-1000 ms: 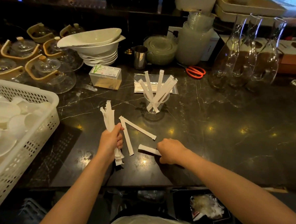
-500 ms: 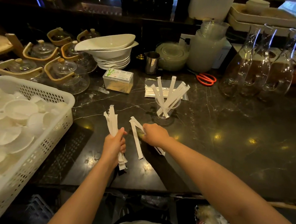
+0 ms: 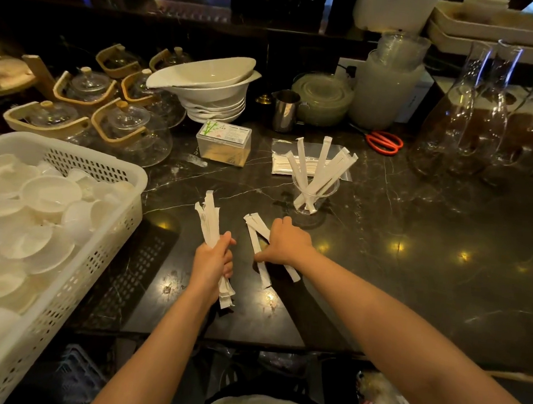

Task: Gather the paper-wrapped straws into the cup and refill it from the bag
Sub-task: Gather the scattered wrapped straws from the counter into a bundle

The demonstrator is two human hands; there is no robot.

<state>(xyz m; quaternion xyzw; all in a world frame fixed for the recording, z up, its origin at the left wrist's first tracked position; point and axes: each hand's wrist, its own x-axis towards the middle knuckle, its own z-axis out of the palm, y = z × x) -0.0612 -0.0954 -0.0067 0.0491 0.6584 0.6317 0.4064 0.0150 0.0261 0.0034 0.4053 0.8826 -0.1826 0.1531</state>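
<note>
My left hand (image 3: 211, 262) grips an upright bundle of paper-wrapped straws (image 3: 209, 220) over the dark marble counter. Just to its right, my right hand (image 3: 285, 243) presses down on loose straws (image 3: 255, 232) lying on the counter, fingers closed over them. A clear plastic cup (image 3: 315, 198) stands behind my right hand with several wrapped straws leaning in it. Flat behind the cup lies the clear plastic bag (image 3: 281, 162) with more straws inside.
A white basket (image 3: 103, 224) of white dishes fills the left. Glass teapots (image 3: 130, 129), stacked white bowls (image 3: 212, 87), a toothpick box (image 3: 223, 142), a steel jug (image 3: 285, 110), red scissors (image 3: 384, 141) and glass carafes (image 3: 485, 120) line the back. The counter's front edge is near my forearms.
My right hand moved left and forward from the single straw near the front edge onto the two crossed straws, which now lie closer together under it. The left hand's bundle stayed put.
</note>
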